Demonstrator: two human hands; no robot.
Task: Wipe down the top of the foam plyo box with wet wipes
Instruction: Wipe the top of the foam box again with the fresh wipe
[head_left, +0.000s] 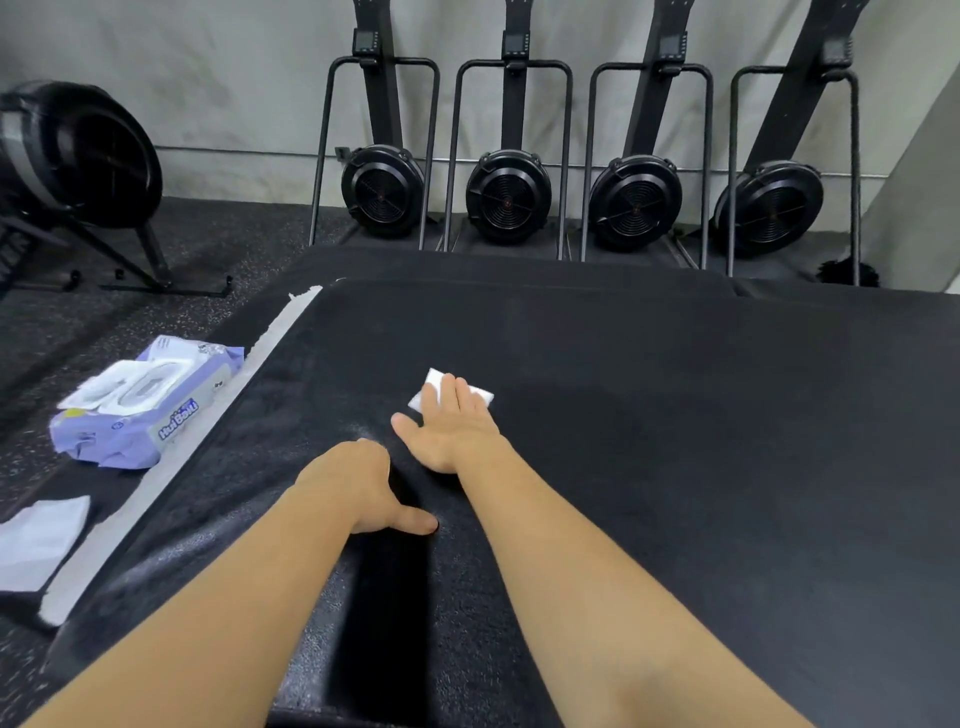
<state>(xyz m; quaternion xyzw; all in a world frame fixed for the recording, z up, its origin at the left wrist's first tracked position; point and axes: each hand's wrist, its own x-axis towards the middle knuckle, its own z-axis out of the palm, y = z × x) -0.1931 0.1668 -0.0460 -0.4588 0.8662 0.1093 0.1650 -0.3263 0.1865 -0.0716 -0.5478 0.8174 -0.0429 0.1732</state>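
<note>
The right hand (452, 431) lies flat, fingers straight, pressing a white wipe (432, 378) on the plyo box top (675, 441). At its 7 o'clock the left hand (363, 488) rests, thumb out, fingers hidden, perhaps curled. The wipes pack (145, 400) sits at 9 o'clock.

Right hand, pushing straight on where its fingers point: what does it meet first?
Nothing on the box top: beyond the wipe under the right hand it looks bare to the far edge. The upright rowers stand past that, depth unclear.
</note>
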